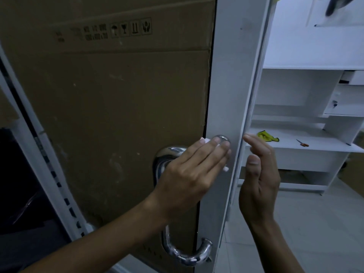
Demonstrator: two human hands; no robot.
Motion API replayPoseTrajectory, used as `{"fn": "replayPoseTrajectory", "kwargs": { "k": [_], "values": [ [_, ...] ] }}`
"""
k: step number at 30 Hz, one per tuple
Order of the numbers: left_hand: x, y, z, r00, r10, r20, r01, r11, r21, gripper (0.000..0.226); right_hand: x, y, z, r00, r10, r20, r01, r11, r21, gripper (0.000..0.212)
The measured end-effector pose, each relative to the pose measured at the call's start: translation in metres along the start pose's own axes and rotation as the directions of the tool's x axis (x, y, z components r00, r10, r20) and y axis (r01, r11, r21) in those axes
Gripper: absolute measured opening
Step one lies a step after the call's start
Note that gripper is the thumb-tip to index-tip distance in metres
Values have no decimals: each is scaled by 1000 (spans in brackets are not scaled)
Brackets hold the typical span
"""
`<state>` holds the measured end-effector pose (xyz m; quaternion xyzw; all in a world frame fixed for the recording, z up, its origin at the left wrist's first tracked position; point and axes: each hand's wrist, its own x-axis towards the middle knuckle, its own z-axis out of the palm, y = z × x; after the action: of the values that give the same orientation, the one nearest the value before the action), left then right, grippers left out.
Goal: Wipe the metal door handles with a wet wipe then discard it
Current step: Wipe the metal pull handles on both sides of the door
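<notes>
A shiny curved metal door handle (183, 253) is fixed to the grey door stile (232, 75), running from a round top mount (222, 138) down to a lower mount. My left hand (191, 172) lies flat over the handle's upper end, pressing a white wet wipe (68, 139) against it; only small white corners of the wipe show past my fingertips. My right hand (260, 178) hovers just right of the door edge, fingers apart and holding nothing.
Brown cardboard (108, 95) covers the door panel behind the handle. Past the door edge stands a white desk (305, 148) with a yellow cloth (267, 136) and orange-handled scissors (303, 143). A tiled floor lies below at the right, a dark opening at the left.
</notes>
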<state>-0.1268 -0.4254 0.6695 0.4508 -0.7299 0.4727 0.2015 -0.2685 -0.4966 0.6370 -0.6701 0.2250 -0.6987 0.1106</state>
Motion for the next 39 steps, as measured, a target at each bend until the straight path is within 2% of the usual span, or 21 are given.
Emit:
{"fn": "replayPoseTrajectory", "kwargs": {
  "k": [3, 6, 8, 11, 14, 16, 19, 22, 26, 28, 30, 33, 35, 37, 39],
  "values": [
    [-13, -11, -1, 998, 13, -62, -17, 998, -58, 38, -2, 3, -2, 1000, -4, 9, 4, 1000, 4, 40],
    [-23, -19, -2, 991, -74, -109, 54, 983, -176, 37, -4, 3, -3, 1000, -4, 15, 4, 1000, -20, 39],
    [-25, -22, -4, 984, -153, -89, 123, 954, -274, 33, -6, 3, -3, 1000, -5, 22, 6, 999, -40, 40],
    [-22, -27, -9, 958, -281, 61, 282, 873, -398, 37, -9, 4, -5, 999, -4, 37, 6, 999, -53, 40],
    [-14, -35, -20, 904, -354, 241, 426, 804, -415, 33, -10, 2, -6, 999, 0, 46, 3, 998, -66, 40],
    [-4, -37, -29, 881, -354, 315, 460, 798, -389, 28, -9, 1, -5, 999, 3, 47, 0, 998, -68, 41],
    [15, -35, -39, 829, -341, 443, 484, 834, -263, 32, -6, -1, -3, 999, 10, 38, -7, 998, -68, 42],
    [31, -28, -41, 767, -373, 522, 533, 823, -195, 37, -6, -3, -3, 999, 17, 32, -15, 998, -68, 46],
    [38, -23, -39, 790, -350, 503, 496, 847, -191, 37, -6, -3, -5, 1000, 24, 19, -23, 998, -61, 40],
    [32, -25, -37, 810, -308, 500, 496, 814, -302, 33, -5, -1, -7, 1000, 20, 6, -19, 997, -68, 29],
    [23, -27, -32, 845, -319, 428, 501, 753, -427, 31, -4, 0, -9, 1000, 12, 4, -12, 997, -80, 24],
    [12, -27, -28, 872, -367, 325, 486, 738, -469, 35, -2, 1, -9, 1000, 5, 5, -4, 997, -74, 25],
    [5, -24, -28, 896, -364, 256, 444, 762, -471, 35, -3, -2, -8, 1000, 17, 14, -16, 998, -63, 29],
    [-3, -18, -26, 928, -326, 182, 373, 838, -399, 32, -6, -5, -5, 997, 59, 42, -57, 996, -62, 41],
    [-9, -8, -24, 937, -285, 201, 334, 898, -286, 45, -13, -6, -1, 988, 103, 114, -94, 993, -77, 53]
  ]
}}
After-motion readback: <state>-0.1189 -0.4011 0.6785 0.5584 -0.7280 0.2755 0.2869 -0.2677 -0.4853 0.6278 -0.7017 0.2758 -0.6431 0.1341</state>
